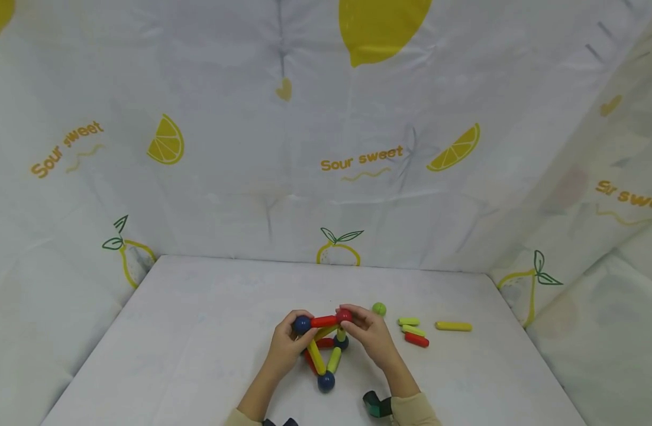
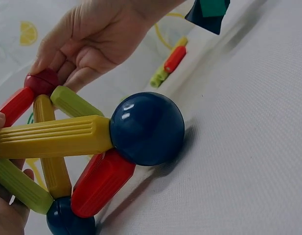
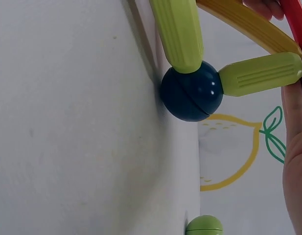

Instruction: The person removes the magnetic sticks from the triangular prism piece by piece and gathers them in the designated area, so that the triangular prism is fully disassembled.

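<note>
Ball-and-stick frame [image 1: 316, 356] sits at 6 o'clock in the head view, between my hands. My left hand [image 1: 286, 343] pinches its upper blue ball [image 1: 302, 324] from 9 o'clock; my right hand [image 1: 374, 340] pinches the red ball [image 1: 344, 316] from 3 o'clock, thumb and fingertips on it, a red stick [image 1: 324, 321] bridging the two. Writing, clock centred on the frame: orange "Sour sweet" on the backdrop [image 1: 225, 195] at 10 o'clock, climbing; again at 12, nearly level; again at 2, first word garbled by a crease, second cut by the picture edge. No brand I can read on the pieces. Lemon slices [image 1: 166, 140] and whole-lemon outlines [image 1: 339, 254] printed around the text. Loose on the white tabletop [image 1: 198, 331]: green ball [image 1: 379, 309] at 2 o'clock, just beyond my right hand; two lime sticks [image 1: 413, 331] and a short red piece [image 1: 417, 339] bunched near 3; longer yellow stick [image 1: 454, 326] farther out at 3. Black-and-green device [image 1: 377, 405] between 4 and 5, by my right sleeve [image 1: 413, 410]. Obstructions: my fingers cover parts of both held balls; in the left wrist view a big blue ball [image 2: 147, 129] and yellow bar [image 2: 53, 137] block part of the frame.
</note>
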The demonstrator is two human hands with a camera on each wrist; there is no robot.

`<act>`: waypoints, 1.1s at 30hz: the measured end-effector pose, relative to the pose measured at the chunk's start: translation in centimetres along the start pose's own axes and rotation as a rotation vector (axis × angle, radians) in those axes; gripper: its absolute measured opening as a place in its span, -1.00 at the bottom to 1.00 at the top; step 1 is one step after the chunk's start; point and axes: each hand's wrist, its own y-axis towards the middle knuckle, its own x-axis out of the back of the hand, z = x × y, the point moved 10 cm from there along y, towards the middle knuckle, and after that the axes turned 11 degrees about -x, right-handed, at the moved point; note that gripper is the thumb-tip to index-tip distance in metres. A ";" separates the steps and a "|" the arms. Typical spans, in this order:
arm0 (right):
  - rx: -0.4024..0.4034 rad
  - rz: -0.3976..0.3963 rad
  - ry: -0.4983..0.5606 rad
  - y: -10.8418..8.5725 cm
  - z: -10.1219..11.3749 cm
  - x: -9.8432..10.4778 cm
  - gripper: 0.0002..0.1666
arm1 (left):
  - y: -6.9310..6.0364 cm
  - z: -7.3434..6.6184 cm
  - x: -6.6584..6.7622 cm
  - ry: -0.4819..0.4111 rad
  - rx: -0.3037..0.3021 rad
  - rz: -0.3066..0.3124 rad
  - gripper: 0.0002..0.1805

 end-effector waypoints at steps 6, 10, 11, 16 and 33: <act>-0.021 0.021 0.053 0.1 -0.5 0.0 -0.42 | 0.0 0.0 -0.1 0.003 0.008 0.008 -0.75; 0.009 0.050 0.050 0.1 -0.4 -0.1 -0.43 | -0.1 0.0 -0.1 0.006 0.011 0.007 -0.74; 0.020 0.056 0.041 0.1 -0.2 -0.1 -0.44 | -0.1 0.0 -0.1 0.004 0.010 0.007 -0.74; 0.055 0.056 -0.047 0.0 0.7 -0.3 -0.51 | -0.1 -0.2 -0.1 0.000 -0.003 -0.001 -0.73; 0.105 -0.011 -0.203 -0.5 2.1 -0.2 -0.54 | -0.2 0.4 -0.2 0.013 0.019 0.010 -0.74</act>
